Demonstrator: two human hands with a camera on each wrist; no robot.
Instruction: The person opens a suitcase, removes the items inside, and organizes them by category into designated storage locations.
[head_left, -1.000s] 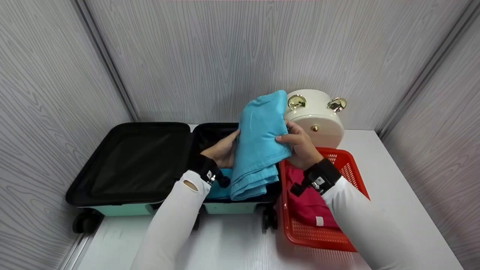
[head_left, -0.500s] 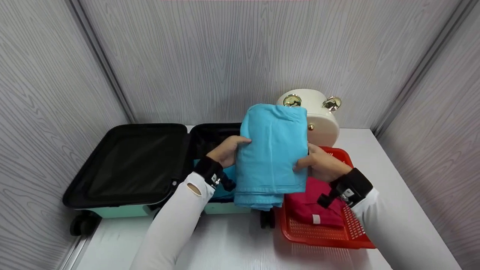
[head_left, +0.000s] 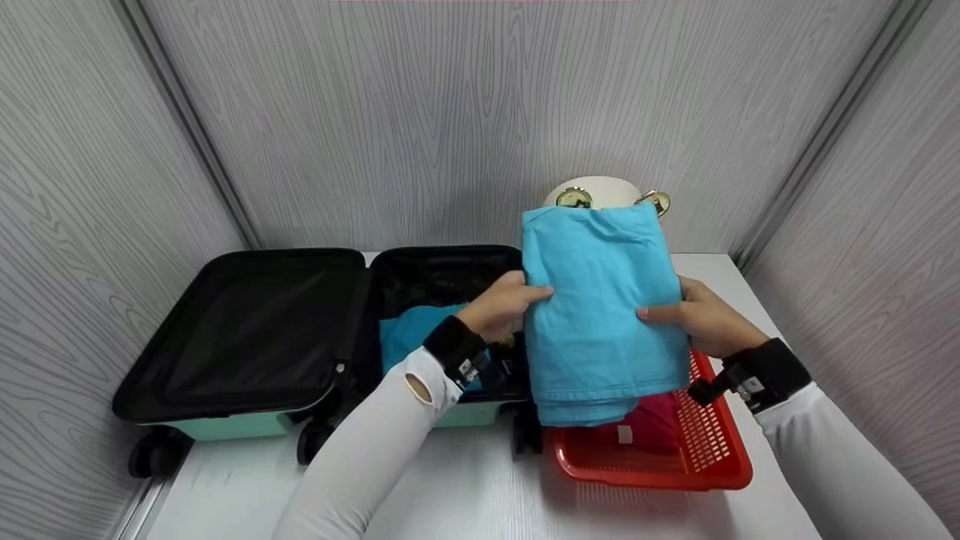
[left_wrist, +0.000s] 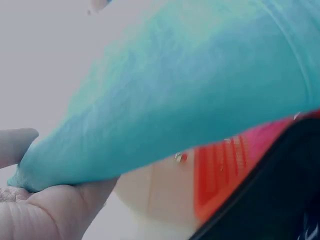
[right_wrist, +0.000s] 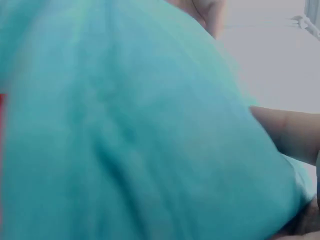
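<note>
- From where I stand, the blue cloth (head_left: 604,315) is up in the air, folded in layers, held between the person's two hands in front of the basket (head_left: 652,480) and the white box (head_left: 604,190).
- The left hand (head_left: 501,306) pinches its left edge, thumb lying on the front face and fingers tucked behind.
- The right hand (head_left: 709,319) pinches the opposite edge the same way, thumb stretched flat across the front; I can't see how its hidden fingers lie.
- The basket is red, and red clothing (head_left: 658,421) with a white label (head_left: 625,434) lies in it, partly covered from my view.
- Left of the basket, the suitcase (head_left: 259,330) lies open in two halves; in the right half sits another blue piece (head_left: 414,330).
- The box shows only its top and gold ears (head_left: 574,198) above the cloth.
- White sleeves (head_left: 367,465) and black wrist straps (head_left: 455,346) cover both arms down to the hands.
</note>
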